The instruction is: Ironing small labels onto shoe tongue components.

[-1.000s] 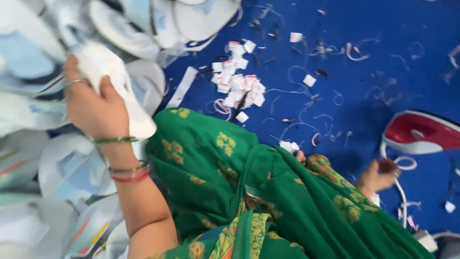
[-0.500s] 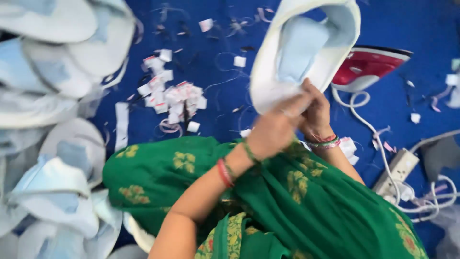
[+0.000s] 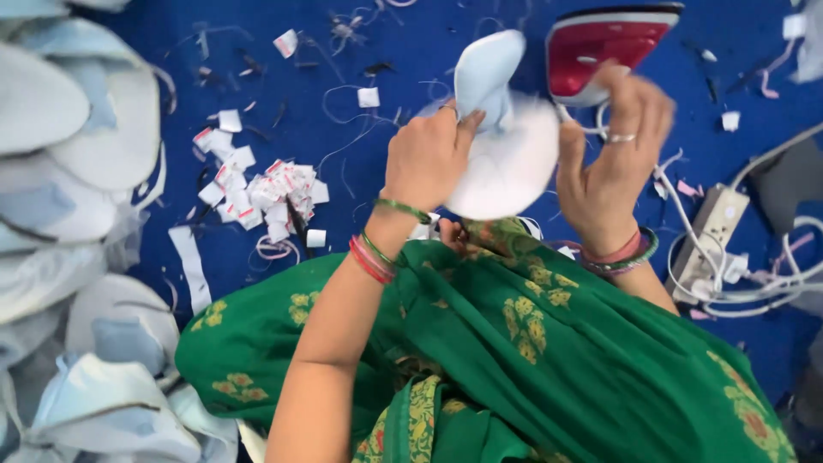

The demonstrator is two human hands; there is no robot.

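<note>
A white and pale-blue padded fabric cup point(image 3: 504, 137) is held up in front of me over the blue floor. My left hand point(image 3: 429, 154) grips its left edge, thumb pressed on the pale-blue part. My right hand point(image 3: 619, 159), wearing a ring, is at the cup's right edge with fingers spread; whether it grips is blurred. Both wrists wear bangles. My green patterned garment point(image 3: 531, 343) fills the lower frame.
A red and white iron point(image 3: 600, 51) lies just beyond the hands. A white power strip point(image 3: 707, 244) with cords lies at the right. A heap of similar cups point(image 3: 69, 189) fills the left side. Small paper tags point(image 3: 266, 193) and thread scraps litter the blue floor point(image 3: 411, 51).
My left hand carried a cup from the left heap across to the middle. My right hand came up from the floor to meet it, and the cup is turned and held lower.
</note>
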